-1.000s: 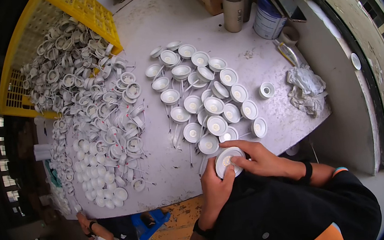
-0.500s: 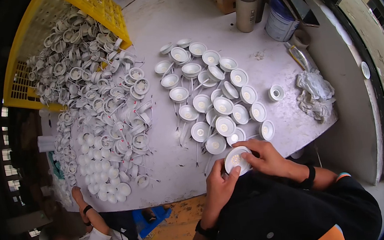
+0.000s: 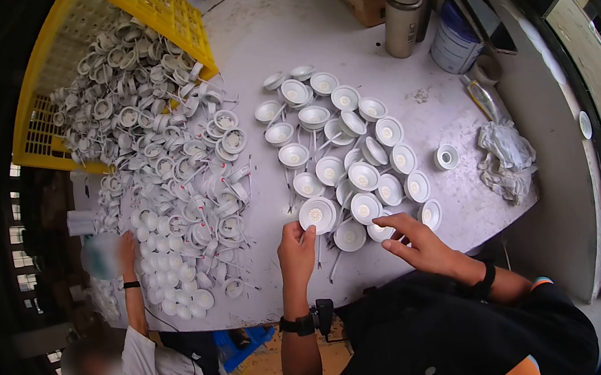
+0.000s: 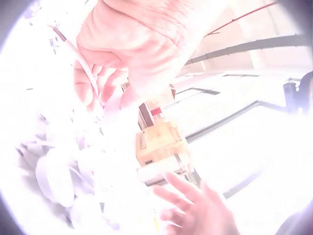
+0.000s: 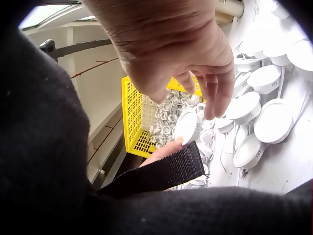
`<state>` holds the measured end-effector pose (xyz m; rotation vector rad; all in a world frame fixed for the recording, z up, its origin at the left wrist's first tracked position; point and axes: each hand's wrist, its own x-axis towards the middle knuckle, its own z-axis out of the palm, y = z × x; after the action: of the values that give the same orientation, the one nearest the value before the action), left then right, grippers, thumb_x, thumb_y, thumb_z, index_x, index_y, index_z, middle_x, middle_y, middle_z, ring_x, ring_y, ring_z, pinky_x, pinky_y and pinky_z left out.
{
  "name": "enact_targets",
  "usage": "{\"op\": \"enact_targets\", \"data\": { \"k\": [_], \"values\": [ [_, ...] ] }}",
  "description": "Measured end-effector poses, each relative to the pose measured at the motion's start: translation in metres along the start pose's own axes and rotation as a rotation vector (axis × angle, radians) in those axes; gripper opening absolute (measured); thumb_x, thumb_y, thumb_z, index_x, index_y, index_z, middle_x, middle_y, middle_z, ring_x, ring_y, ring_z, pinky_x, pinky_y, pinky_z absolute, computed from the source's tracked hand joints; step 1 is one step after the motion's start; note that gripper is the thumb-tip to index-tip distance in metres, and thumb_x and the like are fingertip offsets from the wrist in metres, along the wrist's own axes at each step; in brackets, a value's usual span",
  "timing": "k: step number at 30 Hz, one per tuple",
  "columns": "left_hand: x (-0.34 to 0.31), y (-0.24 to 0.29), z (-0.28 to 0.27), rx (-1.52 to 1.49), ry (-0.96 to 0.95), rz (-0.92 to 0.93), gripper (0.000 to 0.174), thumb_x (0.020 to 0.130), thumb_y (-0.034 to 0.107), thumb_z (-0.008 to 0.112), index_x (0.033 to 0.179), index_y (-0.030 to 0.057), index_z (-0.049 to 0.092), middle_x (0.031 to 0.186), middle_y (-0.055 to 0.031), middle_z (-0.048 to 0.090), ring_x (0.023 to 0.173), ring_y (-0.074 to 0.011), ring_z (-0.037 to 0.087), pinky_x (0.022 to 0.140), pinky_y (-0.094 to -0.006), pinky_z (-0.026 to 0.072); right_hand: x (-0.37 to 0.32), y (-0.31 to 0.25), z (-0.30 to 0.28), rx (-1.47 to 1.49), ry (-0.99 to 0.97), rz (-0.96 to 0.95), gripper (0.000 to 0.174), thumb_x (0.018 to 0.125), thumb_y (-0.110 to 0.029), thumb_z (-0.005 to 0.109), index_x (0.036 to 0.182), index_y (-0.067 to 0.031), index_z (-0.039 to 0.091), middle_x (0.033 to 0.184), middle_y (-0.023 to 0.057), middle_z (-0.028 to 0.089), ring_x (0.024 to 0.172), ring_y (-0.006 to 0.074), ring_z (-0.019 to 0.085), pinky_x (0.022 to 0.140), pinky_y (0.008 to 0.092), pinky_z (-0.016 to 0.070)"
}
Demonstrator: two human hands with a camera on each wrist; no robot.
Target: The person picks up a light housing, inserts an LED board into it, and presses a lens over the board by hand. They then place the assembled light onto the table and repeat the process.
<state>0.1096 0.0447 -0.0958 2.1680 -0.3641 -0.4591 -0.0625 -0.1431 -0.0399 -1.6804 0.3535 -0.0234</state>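
A white round lamp unit (image 3: 317, 216) is pinched at its near edge by my left hand (image 3: 298, 259), its pale dotted centre facing up, over the left front of a group of similar units (image 3: 364, 176). My right hand (image 3: 420, 246) holds nothing; its fingers are spread and loosely bent beside the front units. In the right wrist view the held unit (image 5: 188, 126) appears beyond my right hand (image 5: 181, 63). The left wrist view is overexposed; my left hand (image 4: 132, 44) has a thin wire by its fingers, and the unit's outline is lost in glare.
A yellow crate (image 3: 35, 136) of white ring parts spills onto the table's left side. White domed pieces (image 3: 168, 265) lie at the front left, near another person's arm (image 3: 134, 303). Flasks (image 3: 403, 16), a blue-and-white tub (image 3: 455, 40) and crumpled plastic (image 3: 506, 153) stand or lie right.
My hands have come apart; the left has moved leftward with the lamp unit, and the right has let go of it. The other person's arm has reached farther over the table.
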Motion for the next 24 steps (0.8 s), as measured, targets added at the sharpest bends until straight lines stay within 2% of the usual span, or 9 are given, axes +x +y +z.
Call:
{"op": "enact_targets", "data": {
  "k": [4, 6, 7, 13, 17, 19, 21, 23, 24],
  "values": [
    [0.031, -0.008, 0.006, 0.155, -0.053, -0.074, 0.025, 0.083, 0.021, 0.060, 0.091, -0.0027, 0.055, 0.074, -0.0079, 0.061, 0.067, -0.0113, 0.057, 0.058, -0.0247, 0.0453, -0.001, 0.004, -0.006, -0.061, -0.028, 0.057, 0.039, 0.084, -0.014, 0.058, 0.120, -0.0044, 0.048, 0.113, 0.0158, 0.048, 0.079, 0.0212, 0.059, 0.067, 0.0300, 0.0493],
    [0.037, -0.009, 0.010, 0.234, -0.109, -0.213, 0.033, 0.081, 0.033, 0.060, 0.088, 0.0013, 0.059, 0.085, -0.0159, 0.064, 0.078, -0.0300, 0.062, 0.070, -0.0375, 0.0470, -0.004, 0.004, -0.006, -0.069, -0.026, 0.061, 0.038, 0.083, -0.012, 0.059, 0.119, -0.0045, 0.049, 0.113, 0.0153, 0.048, 0.078, 0.0207, 0.059, 0.065, 0.0294, 0.0495],
    [0.036, -0.002, 0.011, 0.296, -0.113, -0.180, 0.034, 0.080, 0.036, 0.059, 0.085, 0.0027, 0.060, 0.084, -0.0152, 0.064, 0.080, -0.0320, 0.061, 0.071, -0.0402, 0.0463, -0.004, 0.002, -0.004, -0.069, -0.029, 0.065, 0.037, 0.082, -0.010, 0.060, 0.117, -0.0045, 0.050, 0.113, 0.0148, 0.048, 0.078, 0.0203, 0.059, 0.064, 0.0289, 0.0496],
    [0.031, 0.004, 0.026, 0.574, 0.008, 0.017, 0.031, 0.078, 0.035, 0.062, 0.083, 0.0051, 0.060, 0.091, -0.0113, 0.058, 0.089, -0.0304, 0.053, 0.076, -0.0445, 0.0408, 0.000, -0.001, -0.001, -0.168, -0.054, 0.035, 0.036, 0.079, -0.005, 0.061, 0.115, -0.0055, 0.052, 0.113, 0.0129, 0.049, 0.078, 0.0191, 0.060, 0.061, 0.0277, 0.0488],
    [0.015, -0.015, 0.012, 0.472, 0.233, 0.148, 0.029, 0.078, 0.031, 0.063, 0.093, 0.0064, 0.058, 0.095, -0.0120, 0.056, 0.093, -0.0312, 0.051, 0.081, -0.0435, 0.0389, -0.001, 0.000, 0.003, -0.197, -0.057, -0.009, 0.036, 0.078, -0.002, 0.061, 0.112, -0.0045, 0.053, 0.109, 0.0128, 0.051, 0.076, 0.0185, 0.060, 0.060, 0.0271, 0.0478],
    [0.002, -0.033, -0.013, 0.156, 0.392, 0.066, 0.027, 0.078, 0.022, 0.063, 0.096, 0.0038, 0.056, 0.102, -0.0132, 0.054, 0.100, -0.0331, 0.048, 0.087, -0.0411, 0.0365, -0.003, -0.003, 0.003, -0.208, -0.032, -0.014, 0.035, 0.078, -0.001, 0.060, 0.112, -0.0043, 0.053, 0.109, 0.0129, 0.051, 0.075, 0.0184, 0.060, 0.060, 0.0268, 0.0478],
    [-0.013, -0.077, -0.043, 0.057, 0.706, -0.046, 0.028, 0.076, 0.012, 0.063, 0.102, 0.0018, 0.055, 0.103, -0.0151, 0.053, 0.101, -0.0337, 0.047, 0.088, -0.0406, 0.0370, -0.007, -0.005, 0.003, -0.199, -0.012, -0.022, 0.035, 0.078, 0.000, 0.060, 0.112, -0.0041, 0.053, 0.108, 0.0130, 0.052, 0.074, 0.0184, 0.060, 0.060, 0.0266, 0.0477],
    [-0.027, -0.118, -0.082, 0.161, 1.036, -0.139, 0.033, 0.076, 0.011, 0.062, 0.106, 0.0006, 0.053, 0.104, -0.0172, 0.052, 0.102, -0.0328, 0.047, 0.089, -0.0420, 0.0370, -0.010, -0.006, 0.003, -0.204, -0.023, -0.034, 0.033, 0.078, -0.001, 0.060, 0.111, -0.0035, 0.054, 0.107, 0.0132, 0.052, 0.074, 0.0184, 0.059, 0.060, 0.0267, 0.0478],
    [-0.033, -0.140, -0.100, 0.257, 1.049, -0.147, 0.035, 0.075, 0.011, 0.063, 0.106, -0.0001, 0.052, 0.105, -0.0183, 0.051, 0.103, -0.0328, 0.047, 0.089, -0.0416, 0.0373, -0.011, -0.007, 0.005, -0.203, -0.020, -0.043, 0.033, 0.078, -0.001, 0.060, 0.111, -0.0035, 0.054, 0.107, 0.0132, 0.052, 0.074, 0.0184, 0.059, 0.060, 0.0267, 0.0478]
  ]
}}
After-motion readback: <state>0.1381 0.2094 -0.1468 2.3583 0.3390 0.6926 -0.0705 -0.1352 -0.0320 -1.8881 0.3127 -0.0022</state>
